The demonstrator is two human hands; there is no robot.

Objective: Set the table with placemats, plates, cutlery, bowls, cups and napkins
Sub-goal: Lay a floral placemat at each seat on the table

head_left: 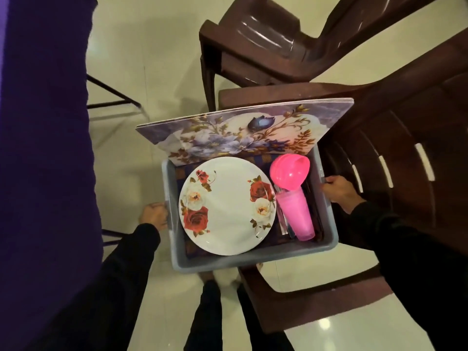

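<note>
A grey plastic tub (pixel 253 262) is held over a brown chair seat. My left hand (pixel 154 215) grips its left handle and my right hand (pixel 338 190) grips its right rim. Inside lies a white plate (pixel 228 206) with red and white roses. Beside it on the right lie pink cups (pixel 296 214) nested on their side, with pink bowls (pixel 290 172) above them. Cutlery (pixel 285 221) shows dimly under the cups. A stack of floral placemats (pixel 243 133) leans across the tub's far edge. A dark patterned cloth lies under the plate.
A table with a purple cloth (pixel 45 148) fills the left side. Two brown plastic chairs (pixel 379 117) stand ahead and to the right, one (pixel 266 39) further back. The floor (pixel 141 59) is pale glossy tile. My legs and feet show below the tub.
</note>
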